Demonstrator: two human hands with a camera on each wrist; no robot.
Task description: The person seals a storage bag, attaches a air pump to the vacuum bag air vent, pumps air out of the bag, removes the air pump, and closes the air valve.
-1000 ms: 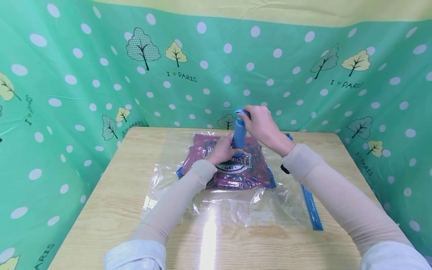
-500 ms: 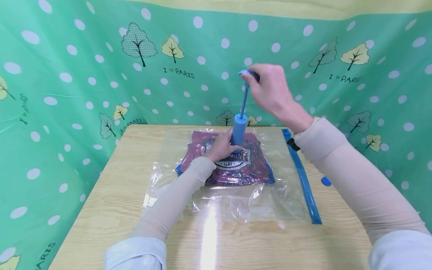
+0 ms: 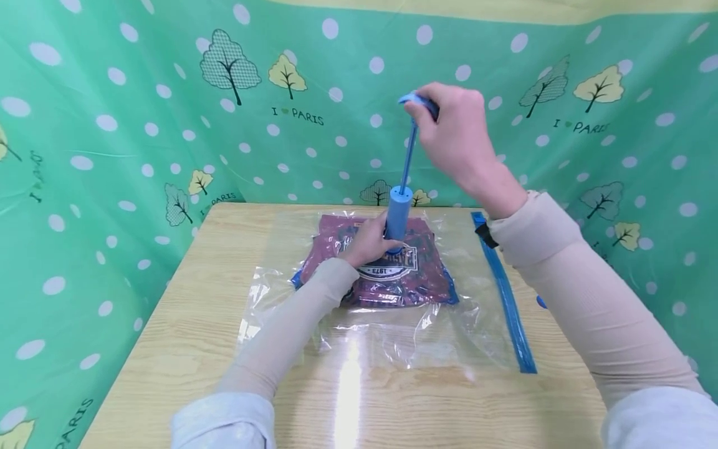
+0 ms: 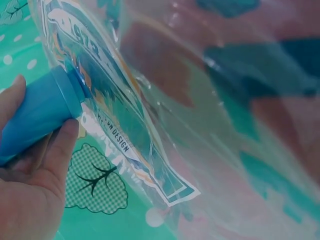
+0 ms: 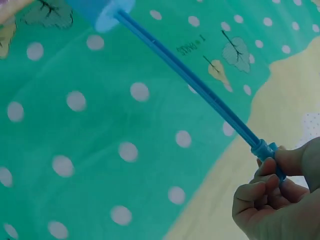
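A blue hand pump stands upright on a clear vacuum storage bag, its base over the bag's middle. My left hand grips the pump's barrel low down, fingers and thumb wrapped round it; the left wrist view shows the barrel's end right at the plastic. Inside the bag lies a folded maroon garment with a white-edged print. High above, my right hand holds the pump's handle with curled fingers. A long stretch of the plunger rod shows between handle and barrel.
Along the bag's right side runs a blue zip strip. A small blue cap lies on the wooden table, partly hidden by the right sleeve. A green dotted curtain hangs behind and at both sides.
My right hand has risen with the handle, drawing the plunger rod out of the barrel, mostly in the first half second. The left hand keeps its grip on the barrel.
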